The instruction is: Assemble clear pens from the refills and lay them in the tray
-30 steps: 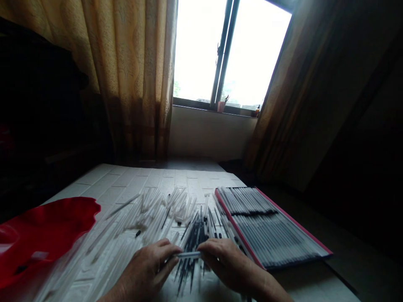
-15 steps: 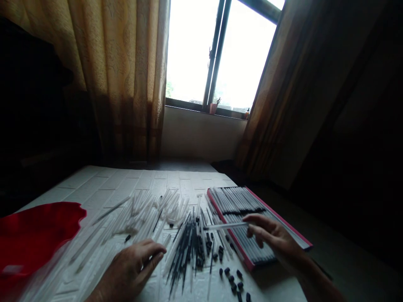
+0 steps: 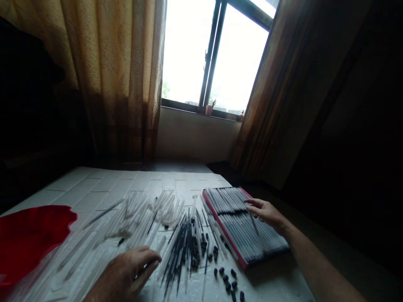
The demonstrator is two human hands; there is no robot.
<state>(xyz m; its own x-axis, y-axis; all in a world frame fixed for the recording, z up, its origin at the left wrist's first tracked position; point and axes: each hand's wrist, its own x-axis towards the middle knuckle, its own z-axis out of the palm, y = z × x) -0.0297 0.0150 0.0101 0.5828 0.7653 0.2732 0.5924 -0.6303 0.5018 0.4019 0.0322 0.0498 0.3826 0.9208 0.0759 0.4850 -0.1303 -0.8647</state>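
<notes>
A slim, clear-barrelled pen (image 3: 254, 226) slants down from the fingertips of the right hand (image 3: 266, 213), over the lower row of a shallow red-edged box (image 3: 225, 230). A dark line shows inside its see-through barrel; its lower end is blurred, so I cannot tell whether it touches the row beneath. The right hand pinches it, thumb and fingers close together. The box holds two rows of similar pens side by side, pale and translucent, with black ends lined up along the near edge of each row. Any print on the pens or box is too small and dim to read.

Left of the box, dark ink refills (image 3: 181, 247) fan out in a heap, with short black caps (image 3: 226, 277) scattered near it. The left hand (image 3: 134, 268) rests just beside the heap, fingers curled toward the thumb; whether it holds anything, I cannot tell. Beyond it lie loose clear pen barrels (image 3: 135, 209) and a red scalloped-rim container (image 3: 34, 235), all on a white brick-patterned tabletop (image 3: 103, 180).
</notes>
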